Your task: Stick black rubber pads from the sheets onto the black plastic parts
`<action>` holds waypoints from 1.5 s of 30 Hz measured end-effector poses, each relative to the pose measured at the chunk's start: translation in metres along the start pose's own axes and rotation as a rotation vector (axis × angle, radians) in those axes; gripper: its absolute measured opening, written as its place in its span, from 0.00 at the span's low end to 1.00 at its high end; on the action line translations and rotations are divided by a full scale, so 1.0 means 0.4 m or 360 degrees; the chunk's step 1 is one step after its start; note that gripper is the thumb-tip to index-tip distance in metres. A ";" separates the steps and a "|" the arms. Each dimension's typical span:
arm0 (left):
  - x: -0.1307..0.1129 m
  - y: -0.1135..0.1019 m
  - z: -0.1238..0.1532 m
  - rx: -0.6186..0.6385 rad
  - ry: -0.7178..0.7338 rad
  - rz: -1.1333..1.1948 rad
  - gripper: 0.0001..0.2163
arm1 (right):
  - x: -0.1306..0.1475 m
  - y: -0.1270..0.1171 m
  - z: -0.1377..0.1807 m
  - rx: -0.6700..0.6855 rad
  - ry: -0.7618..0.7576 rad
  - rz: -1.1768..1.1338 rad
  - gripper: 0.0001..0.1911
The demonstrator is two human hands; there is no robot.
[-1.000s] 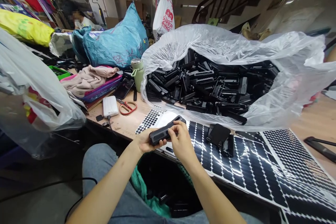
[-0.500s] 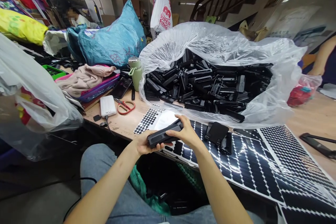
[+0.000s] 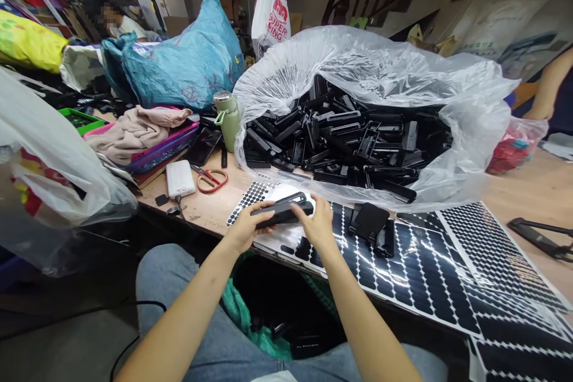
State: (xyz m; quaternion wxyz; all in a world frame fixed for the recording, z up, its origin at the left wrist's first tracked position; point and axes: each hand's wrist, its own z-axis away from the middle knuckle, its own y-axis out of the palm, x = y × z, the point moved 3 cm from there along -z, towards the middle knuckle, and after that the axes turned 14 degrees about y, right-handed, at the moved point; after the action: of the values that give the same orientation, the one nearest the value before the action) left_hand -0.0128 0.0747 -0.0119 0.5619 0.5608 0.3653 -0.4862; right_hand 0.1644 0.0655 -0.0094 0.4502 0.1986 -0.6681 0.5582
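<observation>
Black part (image 3: 278, 213): slim, long, dark; I see it held level over the sticker sheet (image 3: 425, 274) at the near edge of the table (image 3: 206, 206).
Hands: left hand (image 3: 244, 228) grasps its left end; right hand (image 3: 320, 227) pinches its right end.
Hidden: underside; surface detail blurred.
Around: clear bag (image 3: 447, 89) of black pieces (image 3: 349, 137) behind; scissors (image 3: 209, 179) to the left.

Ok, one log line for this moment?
left hand: grips black part | right hand: holds its end | below: sticker sheet | behind: bag of black parts
</observation>
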 end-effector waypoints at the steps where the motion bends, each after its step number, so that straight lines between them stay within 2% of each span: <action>1: 0.002 -0.007 -0.005 -0.0046 -0.0041 0.0022 0.18 | -0.006 -0.003 0.029 -0.0049 0.0008 0.0131 0.21; 6: -0.001 -0.019 -0.019 -0.0230 -0.0195 0.0129 0.13 | -0.037 0.033 0.174 0.0094 0.0114 0.0841 0.09; 11: -0.005 -0.003 -0.014 -0.0298 -0.0303 0.0198 0.12 | -0.034 0.068 0.209 0.0030 0.0193 0.0987 0.08; 15: -0.016 0.004 -0.003 -0.0284 -0.0324 0.0255 0.12 | -0.032 0.062 0.211 0.0030 0.0106 0.0780 0.08; 19: -0.027 0.013 0.018 -0.0206 -0.0396 0.0246 0.13 | 0.002 0.001 0.195 0.0090 -0.0110 0.0306 0.07; 24: -0.037 0.031 0.040 -0.0036 -0.0294 0.0082 0.12 | 0.073 -0.077 0.130 0.0478 -0.0104 -0.0200 0.08; 27: -0.043 0.045 0.049 0.0030 -0.0231 0.0007 0.12 | 0.098 -0.078 0.106 0.0698 -0.0102 -0.0483 0.05; 30: -0.050 0.062 0.057 0.0089 -0.0248 -0.0017 0.12 | 0.103 -0.056 0.104 0.0853 -0.0112 -0.0703 0.10; 34: -0.060 0.080 0.067 0.0122 -0.0273 -0.0040 0.11 | 0.095 -0.035 0.114 0.0912 -0.0105 -0.0668 0.10; 45: -0.058 0.093 0.079 0.0147 -0.0257 -0.0139 0.12 | 0.083 -0.038 0.128 0.0862 -0.0089 -0.0572 0.09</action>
State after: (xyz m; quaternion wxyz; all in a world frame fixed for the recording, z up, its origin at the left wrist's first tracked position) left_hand 0.0123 0.0431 0.0239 0.5415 0.5286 0.3201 -0.5701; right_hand 0.1394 0.0216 0.0281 0.4538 0.4411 -0.4617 0.6216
